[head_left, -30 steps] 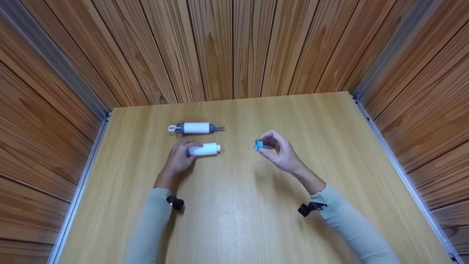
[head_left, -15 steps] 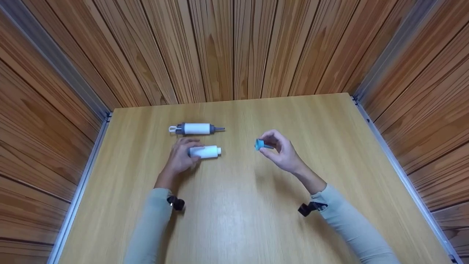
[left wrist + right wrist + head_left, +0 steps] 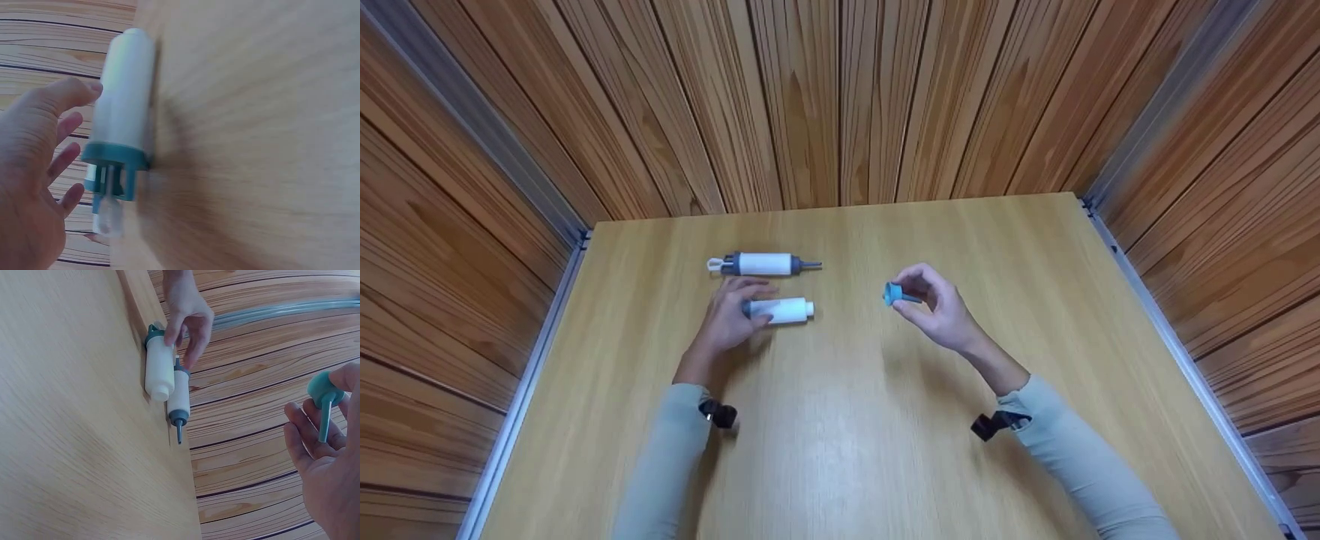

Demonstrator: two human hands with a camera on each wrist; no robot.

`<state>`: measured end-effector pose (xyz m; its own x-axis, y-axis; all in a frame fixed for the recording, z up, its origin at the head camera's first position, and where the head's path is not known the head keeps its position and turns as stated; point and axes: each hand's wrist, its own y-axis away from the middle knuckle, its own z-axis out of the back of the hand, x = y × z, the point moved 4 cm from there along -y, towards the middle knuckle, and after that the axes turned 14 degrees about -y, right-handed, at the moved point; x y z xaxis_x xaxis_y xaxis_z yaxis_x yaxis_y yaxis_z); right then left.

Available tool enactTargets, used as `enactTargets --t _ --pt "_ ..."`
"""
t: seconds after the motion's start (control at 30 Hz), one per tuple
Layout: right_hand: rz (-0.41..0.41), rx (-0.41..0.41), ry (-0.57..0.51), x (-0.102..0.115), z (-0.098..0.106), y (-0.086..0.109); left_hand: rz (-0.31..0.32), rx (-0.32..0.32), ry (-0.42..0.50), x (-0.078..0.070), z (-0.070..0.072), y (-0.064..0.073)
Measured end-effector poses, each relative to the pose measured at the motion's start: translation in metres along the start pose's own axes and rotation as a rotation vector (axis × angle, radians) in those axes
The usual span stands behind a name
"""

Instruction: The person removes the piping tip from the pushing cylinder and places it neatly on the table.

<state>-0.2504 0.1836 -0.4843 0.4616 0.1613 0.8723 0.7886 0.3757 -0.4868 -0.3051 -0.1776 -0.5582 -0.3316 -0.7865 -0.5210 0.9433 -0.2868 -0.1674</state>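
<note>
A white syringe-like dispenser (image 3: 787, 310) lies on the table, its plain narrow end facing right. In the left wrist view, its blue-green collar (image 3: 115, 153) and a pale plunger rod show at the near end. My left hand (image 3: 729, 315) hovers around that collar end, fingers spread and thumb beside the white barrel; whether the thumb touches it I cannot tell. Over the table at right, my right hand (image 3: 934, 307) pinches a blue nozzle cap (image 3: 323, 391) between thumb and fingers, its wide mouth towards the left and its thin spout towards the palm.
A second white dispenser (image 3: 765, 264), with grey-blue ends, a ring handle and a nozzle fitted, lies just behind the first. Wooden panel walls (image 3: 810, 105) and metal rails (image 3: 1192, 360) border the wooden table (image 3: 840, 435).
The near dispenser has come down slightly towards me, and my left fingers have loosened and spread off it. My right hand holds the nozzle cap almost still.
</note>
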Motion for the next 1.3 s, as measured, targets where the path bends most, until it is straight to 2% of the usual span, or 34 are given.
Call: enactTargets --t 0.37,0.7,0.93,1.17,1.3 --pt "0.003 0.003 -0.012 -0.007 0.002 -0.001 -0.012 -0.074 0.029 -0.020 0.023 -0.006" --pt "0.002 -0.008 -0.010 -0.015 0.002 -0.002 -0.013 -0.101 0.079 -0.042 0.033 -0.007" --pt "-0.010 -0.030 0.024 -0.023 0.000 -0.004 -0.102 -0.153 0.090 -0.062 0.035 -0.007" --pt "-0.072 -0.035 0.012 -0.025 -0.003 -0.007 -0.176 -0.140 0.089 -0.082 0.034 -0.006" --pt "-0.088 -0.049 0.006 -0.026 -0.005 -0.007 -0.220 -0.180 0.095 -0.093 0.035 -0.006"
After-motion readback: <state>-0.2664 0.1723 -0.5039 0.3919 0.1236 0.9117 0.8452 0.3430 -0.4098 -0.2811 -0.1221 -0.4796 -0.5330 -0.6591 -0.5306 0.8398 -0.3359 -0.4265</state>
